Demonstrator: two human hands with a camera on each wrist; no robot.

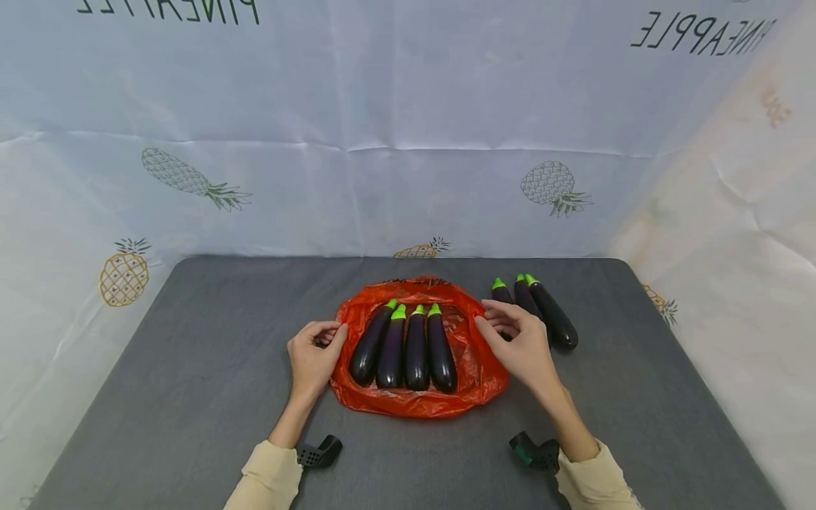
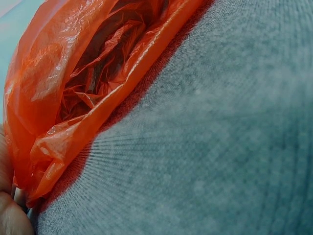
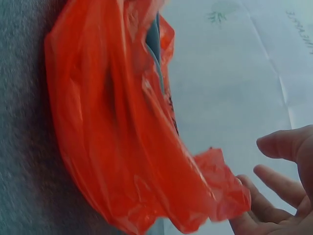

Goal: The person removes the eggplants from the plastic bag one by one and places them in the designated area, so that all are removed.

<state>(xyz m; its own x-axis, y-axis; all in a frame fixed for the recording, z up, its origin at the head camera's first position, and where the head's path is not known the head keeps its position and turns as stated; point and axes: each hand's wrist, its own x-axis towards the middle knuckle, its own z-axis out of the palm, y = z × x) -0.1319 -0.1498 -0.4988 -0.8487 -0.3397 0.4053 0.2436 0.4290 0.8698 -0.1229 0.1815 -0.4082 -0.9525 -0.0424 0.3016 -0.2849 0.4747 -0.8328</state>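
A red plastic bag (image 1: 414, 405) lies spread open in the middle of the table. Several dark purple eggplants (image 1: 417, 354) with green caps lie side by side in it, caps pointing away. At the bag's left edge, my left hand (image 1: 312, 361) pinches the plastic between thumb and fingers; the left wrist view shows the bag (image 2: 41, 73) gathered there. My right hand (image 1: 525, 350) is at the opposite edge. In the right wrist view its thumb (image 3: 281, 144) stands apart from the fingers, and a raised flap of the bag (image 3: 222, 193) meets the fingers.
Three more eggplants (image 1: 556, 319) lie behind my right hand, partly covered by it. The grey table (image 1: 210, 333) ends at a pineapple-print cloth (image 1: 382, 198) at the back and sides. Each wrist carries a black camera mount (image 1: 321, 452).
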